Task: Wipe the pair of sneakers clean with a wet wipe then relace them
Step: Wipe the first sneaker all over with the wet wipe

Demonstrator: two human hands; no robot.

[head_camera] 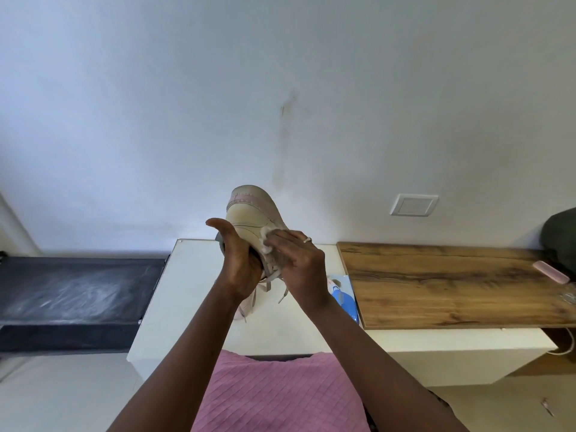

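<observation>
Sneaker (252,213) beige, pink trim, laces loose, held aloft.

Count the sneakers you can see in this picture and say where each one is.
2: one sneaker held up in the hands, another mostly hidden beneath the left forearm on the white table.

sneaker (254,218): matt beige leather-like | board (452,285): grained wood | cabinet (193,275): smooth white

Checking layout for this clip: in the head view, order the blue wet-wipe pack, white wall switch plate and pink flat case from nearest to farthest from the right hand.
From the right hand:
1. Blue wet-wipe pack, just right of the wrist on the white cabinet.
2. White wall switch plate, up on the wall, to the right.
3. Pink flat case, at the wooden top's far right end.
</observation>
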